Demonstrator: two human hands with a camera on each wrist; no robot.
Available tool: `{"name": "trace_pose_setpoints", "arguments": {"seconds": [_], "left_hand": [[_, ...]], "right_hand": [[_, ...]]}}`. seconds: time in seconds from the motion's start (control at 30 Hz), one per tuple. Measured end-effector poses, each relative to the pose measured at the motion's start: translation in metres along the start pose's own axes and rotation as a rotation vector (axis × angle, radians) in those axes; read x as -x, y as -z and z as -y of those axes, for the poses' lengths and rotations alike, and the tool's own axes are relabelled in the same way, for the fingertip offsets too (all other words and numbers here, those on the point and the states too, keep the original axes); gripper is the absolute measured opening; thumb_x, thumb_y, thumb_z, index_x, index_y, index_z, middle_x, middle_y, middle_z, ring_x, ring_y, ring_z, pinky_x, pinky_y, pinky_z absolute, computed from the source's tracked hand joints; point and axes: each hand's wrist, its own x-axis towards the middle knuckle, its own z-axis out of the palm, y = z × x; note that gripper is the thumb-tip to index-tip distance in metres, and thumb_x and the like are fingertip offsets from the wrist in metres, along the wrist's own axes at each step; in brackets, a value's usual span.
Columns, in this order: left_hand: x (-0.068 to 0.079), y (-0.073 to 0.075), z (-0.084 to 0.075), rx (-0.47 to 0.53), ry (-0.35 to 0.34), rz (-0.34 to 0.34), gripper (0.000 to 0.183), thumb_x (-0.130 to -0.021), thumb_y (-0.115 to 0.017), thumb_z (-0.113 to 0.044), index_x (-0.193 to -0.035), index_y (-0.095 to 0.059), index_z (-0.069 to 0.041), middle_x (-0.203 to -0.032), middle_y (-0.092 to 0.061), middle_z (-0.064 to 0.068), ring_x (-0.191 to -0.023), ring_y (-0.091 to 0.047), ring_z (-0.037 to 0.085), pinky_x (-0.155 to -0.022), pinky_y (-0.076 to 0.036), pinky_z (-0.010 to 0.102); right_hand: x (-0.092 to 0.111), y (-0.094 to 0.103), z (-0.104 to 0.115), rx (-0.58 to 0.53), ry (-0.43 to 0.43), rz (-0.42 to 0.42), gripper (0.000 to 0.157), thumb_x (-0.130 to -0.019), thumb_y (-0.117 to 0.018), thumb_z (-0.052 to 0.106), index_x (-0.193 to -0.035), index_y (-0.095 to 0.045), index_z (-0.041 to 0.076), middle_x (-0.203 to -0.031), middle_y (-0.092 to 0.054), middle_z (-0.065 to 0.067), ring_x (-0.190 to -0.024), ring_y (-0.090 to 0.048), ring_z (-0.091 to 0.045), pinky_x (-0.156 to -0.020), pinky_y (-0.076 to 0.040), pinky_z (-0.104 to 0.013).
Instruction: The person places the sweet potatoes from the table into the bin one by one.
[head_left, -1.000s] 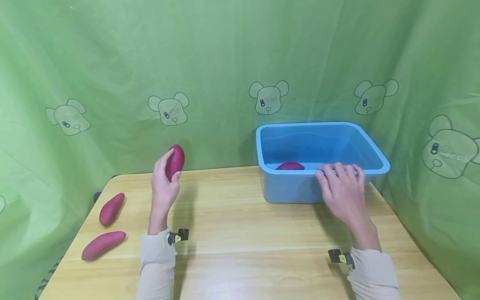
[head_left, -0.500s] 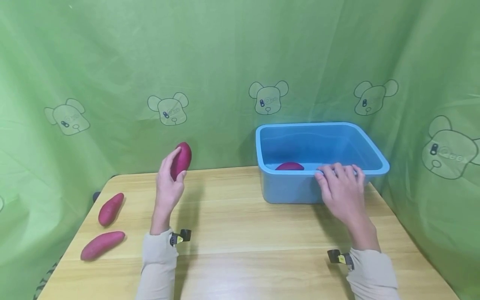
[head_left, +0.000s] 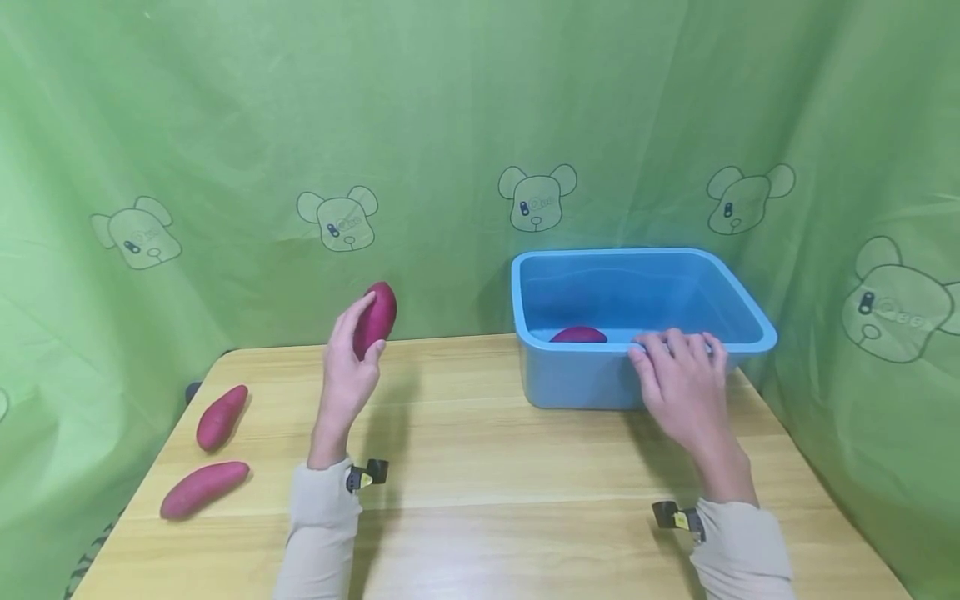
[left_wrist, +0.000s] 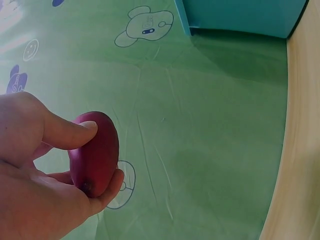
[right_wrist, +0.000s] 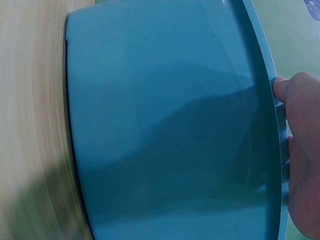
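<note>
Purple-red sweet potato (head_left: 380,315) is hanging in the air over the wooden table (head_left: 480,467), well to the left of the blue tub (head_left: 577,379), leaning a little off upright. Left hand (head_left: 349,371) is gripping it, thumb pressing one side and fingers supporting the other. Right hand (head_left: 686,400) is gripping the tub, fingers hooking over the near rim (head_left: 581,347).

Step in hand, as I'm judging it: a mid-air carry, the tub being steadied meanwhile. If the tub is where the held piece is going, the next move is calling for a pass to the right, enough height for clearing the rim, and a low, gentle release.

Inside the tub, toward its left, another sweet potato (head_left: 579,335) is resting; only its upper part is showing from where I'm standing.

In the way: the tub's rim, with the right hand occupying its right-hand stretch; the left stretch is looking like the easier entry. A bump there is probably the main risk.

Farther out, a back sweet potato (head_left: 222,418) and a front sweet potato (head_left: 205,490) are lying apart on the table's left side. Green curtain (head_left: 442,108) with animal-head outlines is hanging behind and at both sides.
</note>
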Motion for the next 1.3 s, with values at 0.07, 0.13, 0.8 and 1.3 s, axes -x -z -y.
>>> {"name": "trace_pose_setpoints", "arguments": {"seconds": [0.07, 0.13, 0.8, 1.3], "left_hand": [[0.000, -0.001, -0.001, 0.001, -0.009, -0.004, 0.076, -0.087, -0.066, 0.017, -0.152, -0.050, -0.019, -0.153, -0.047, 0.016, -0.138, -0.045, 0.039, -0.111, -0.039, 0.062], [-0.001, -0.004, -0.002, 0.005, -0.018, -0.005, 0.075, -0.087, -0.066, 0.017, -0.152, -0.050, -0.018, -0.153, -0.047, 0.015, -0.138, -0.045, 0.038, -0.111, -0.040, 0.061], [-0.001, -0.030, -0.019, 0.020, -0.109, 0.038, 0.073, -0.086, -0.067, 0.018, -0.149, -0.053, -0.016, -0.152, -0.049, 0.013, -0.138, -0.047, 0.036, -0.110, -0.042, 0.058], [-0.001, -0.043, -0.028, 0.028, -0.140, 0.082, 0.074, -0.087, -0.065, 0.019, -0.150, -0.052, -0.018, -0.153, -0.047, 0.013, -0.138, -0.047, 0.036, -0.111, -0.043, 0.055]], "right_hand": [[0.000, 0.000, 0.001, -0.003, 0.000, 0.002, 0.034, -0.109, -0.046, 0.033, -0.119, -0.064, 0.006, -0.112, -0.059, -0.019, -0.113, -0.046, -0.045, -0.113, -0.015, -0.070], [0.000, 0.000, 0.001, -0.005, -0.003, 0.005, 0.034, -0.109, -0.047, 0.033, -0.120, -0.064, 0.006, -0.113, -0.059, -0.019, -0.114, -0.045, -0.045, -0.113, -0.014, -0.070], [0.002, 0.000, 0.001, -0.004, -0.002, 0.006, 0.035, -0.109, -0.045, 0.033, -0.119, -0.063, 0.005, -0.112, -0.058, -0.019, -0.114, -0.045, -0.045, -0.113, -0.014, -0.070], [0.001, 0.002, 0.000, -0.006, -0.011, 0.015, 0.036, -0.109, -0.045, 0.034, -0.119, -0.064, 0.005, -0.113, -0.058, -0.019, -0.115, -0.045, -0.045, -0.114, -0.014, -0.069]]}}
